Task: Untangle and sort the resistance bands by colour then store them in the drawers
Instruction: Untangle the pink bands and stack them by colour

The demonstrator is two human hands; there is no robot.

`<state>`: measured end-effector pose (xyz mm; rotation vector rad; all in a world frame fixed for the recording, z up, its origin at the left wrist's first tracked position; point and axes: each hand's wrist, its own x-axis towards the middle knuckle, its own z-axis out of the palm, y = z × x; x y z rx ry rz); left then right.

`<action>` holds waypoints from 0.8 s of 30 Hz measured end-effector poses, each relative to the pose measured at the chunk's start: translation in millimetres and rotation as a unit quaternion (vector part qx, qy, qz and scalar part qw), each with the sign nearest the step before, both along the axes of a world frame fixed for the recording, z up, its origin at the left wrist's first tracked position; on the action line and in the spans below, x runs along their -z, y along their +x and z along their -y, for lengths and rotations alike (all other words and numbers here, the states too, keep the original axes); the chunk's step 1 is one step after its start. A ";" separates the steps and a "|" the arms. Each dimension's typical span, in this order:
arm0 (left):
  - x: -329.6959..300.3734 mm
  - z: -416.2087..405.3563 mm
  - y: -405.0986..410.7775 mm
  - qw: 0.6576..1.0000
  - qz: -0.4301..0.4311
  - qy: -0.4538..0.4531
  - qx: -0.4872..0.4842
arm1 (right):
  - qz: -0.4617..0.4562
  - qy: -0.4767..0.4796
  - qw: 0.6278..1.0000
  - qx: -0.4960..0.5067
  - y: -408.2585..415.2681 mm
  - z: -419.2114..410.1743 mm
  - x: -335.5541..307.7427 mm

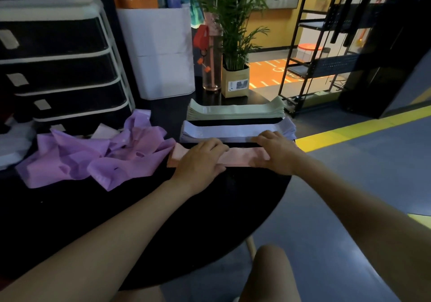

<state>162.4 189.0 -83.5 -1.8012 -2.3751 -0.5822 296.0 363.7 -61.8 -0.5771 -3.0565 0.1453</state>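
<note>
Both hands flat, left hand (200,159) and right hand (276,153), fingers (215,149) straight, pressing the pink band (238,158) onto the tabletop (116,208). Purple tangle (93,157) left of them. Drawer labels unreadable.

Back of the black table (70,220) stands a white bin (161,52), beside it a pink bottle (211,66) and a potted plant (235,77); black shelving (310,45) rises at right.

Round black tabletop (70,220) carried: drawer unit (63,68) at far-left edge, purple band pile (81,159) beside it, pink (235,157), lilac (233,131), green band stacks (235,111) toward right edge, white bin (161,52), bottle (212,68), potted plant (234,80) at far edge.
</note>
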 end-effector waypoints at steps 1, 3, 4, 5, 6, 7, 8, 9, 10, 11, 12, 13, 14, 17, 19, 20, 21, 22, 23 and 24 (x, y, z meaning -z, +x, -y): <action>0.0 -8.1 3.1 1.000 0.006 -0.022 0.009 | 0.026 -0.006 1.000 -0.003 2.5 -5.2 -3.0; -0.7 -21.7 6.4 0.998 0.015 -0.049 0.019 | 0.070 -0.007 0.997 -0.012 5.3 -14.1 -8.5; -1.3 -26.8 7.6 0.998 0.021 -0.058 0.019 | 0.088 -0.004 0.996 -0.017 6.3 -17.9 -10.1; -1.5 -30.8 8.9 0.997 0.024 -0.065 0.018 | 0.101 -0.002 0.995 -0.020 7.9 -20.6 -11.2; -1.1 -33.9 10.0 0.997 0.025 -0.071 0.018 | 0.109 -0.002 0.994 -0.023 9.9 -22.7 -11.1; 0.1 -36.1 10.7 0.996 0.023 -0.078 0.018 | 0.112 -0.002 0.993 -0.028 12.0 -24.8 -9.9; 1.6 -37.8 11.8 0.996 0.021 -0.086 0.018 | 0.110 0.000 0.993 -0.032 14.5 -26.5 -7.6; 3.4 -38.8 12.5 0.995 0.017 -0.092 0.019 | 0.106 0.003 0.994 -0.037 16.7 -27.5 -5.5; 5.2 -39.4 12.7 0.995 0.014 -0.095 0.019 | 0.098 0.007 0.994 -0.040 18.7 -27.9 -3.8; 6.6 -40.2 12.4 0.995 0.014 -0.094 0.019 | 0.089 0.010 0.995 -0.042 20.3 -27.8 -2.9; 7.2 -41.0 12.2 0.995 0.015 -0.094 0.019 | 0.083 0.011 0.996 -0.044 21.2 -28.1 -2.2; 7.7 -41.5 12.3 0.995 0.017 -0.093 0.020 | 0.078 0.009 0.996 -0.045 21.7 -28.5 -2.1; 7.9 -41.7 12.9 0.995 0.018 -0.092 0.021 | 0.076 0.007 0.996 -0.045 22.0 -28.2 -2.4; 6.2 -40.8 13.3 0.996 0.017 -0.079 0.026 | 0.067 0.018 0.996 -0.049 18.9 -25.5 -6.0; 0.8 -37.5 10.5 0.997 0.014 -0.065 0.026 | 0.038 0.014 0.998 -0.053 11.4 -19.3 -9.7; -3.2 -34.4 7.8 0.998 0.011 -0.061 0.019 | 0.021 0.003 0.998 -0.056 6.3 -13.5 -12.1; -7.7 -30.4 4.3 0.998 0.007 -0.057 0.009 | 0.006 -0.010 0.998 -0.064 0.2 -7.0 -14.5; -12.2 -25.3 -0.4 0.999 0.000 -0.051 -0.004 | -0.007 -0.023 0.997 -0.074 -7.0 0.0 -16.6; -16.0 -19.2 -5.8 0.999 -0.006 -0.044 -0.018 | -0.021 -0.041 0.996 -0.082 -15.1 7.1 -18.1; -20.0 -11.6 -11.1 0.999 -0.010 -0.038 -0.033 | -0.034 -0.062 0.994 -0.086 -23.5 15.0 -20.0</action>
